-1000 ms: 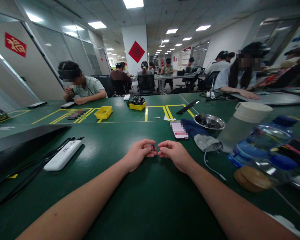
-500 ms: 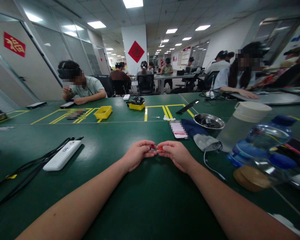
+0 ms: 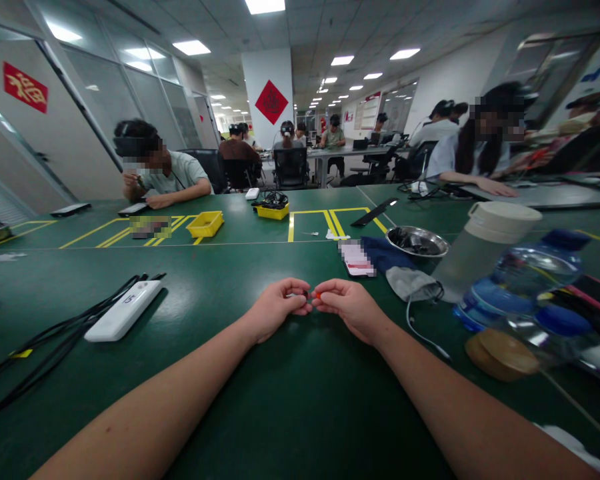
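Both my hands meet fingertip to fingertip above the green table [image 3: 300, 387], in the middle of the view. My left hand [image 3: 276, 308] pinches a small dark piece [image 3: 305, 295] with a hint of red, mostly covered by the fingers. Between the thumb and fingers of my right hand [image 3: 349, 308] sits a small orange-red piece [image 3: 319, 295]. The two pieces are very close; whether they touch I cannot tell. Both are too small to name by kind.
Left of my hands lies a white power bank [image 3: 125, 311] beside black cables [image 3: 50, 340]. To the right are a phone [image 3: 357, 258], a metal bowl [image 3: 417, 242], a lidded cup [image 3: 485, 247] and a water bottle [image 3: 520, 280]. Yellow trays [image 3: 206, 225] stand farther back; several people sit beyond.
The fingers of my left hand have shifted slightly around the dark piece, and less red shows on it. My arms stay almost in the same place.
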### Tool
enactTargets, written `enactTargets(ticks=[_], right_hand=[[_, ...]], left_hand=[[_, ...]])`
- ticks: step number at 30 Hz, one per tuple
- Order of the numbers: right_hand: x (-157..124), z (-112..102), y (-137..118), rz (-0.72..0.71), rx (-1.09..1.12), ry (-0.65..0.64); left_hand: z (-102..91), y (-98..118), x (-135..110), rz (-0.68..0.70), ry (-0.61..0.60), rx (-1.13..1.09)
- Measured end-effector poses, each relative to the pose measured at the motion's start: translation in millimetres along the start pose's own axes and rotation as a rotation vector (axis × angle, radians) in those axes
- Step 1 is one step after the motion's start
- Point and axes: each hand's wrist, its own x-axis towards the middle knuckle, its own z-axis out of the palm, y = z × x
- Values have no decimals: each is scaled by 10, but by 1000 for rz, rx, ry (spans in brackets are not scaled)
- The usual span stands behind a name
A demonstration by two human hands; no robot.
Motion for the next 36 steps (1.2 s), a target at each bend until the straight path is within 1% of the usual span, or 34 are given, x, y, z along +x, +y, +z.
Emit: enactTargets(ticks=[5,10,16,21,24,29,31,33,36], right_hand=[[-1,6,2,-12,-23,11],[9,8,-14,33,18,28],[18,4,-30,67,48,36],[29,6,-9,63,32,58],[29,11,2,48,30,60],[8,23,-15,33,3,44],[2,20,-13,25,-10,32],[1,12,-3,13,-24,16],[5,5,12,-3,-38,3]], left_hand=[[-8,-11,24,-30,-2,-76],[-25,-29,47,-61,10,-170],[-37,-35,50,-62,25,-191],[-27,-28,50,-58,19,-200],[-20,-27,41,-41,15,-163],[-12,-19,10,33,10,69],[-7,-12,2,43,1,123],[-2,-10,2,41,-11,122],[0,-14,14,19,-6,50]])
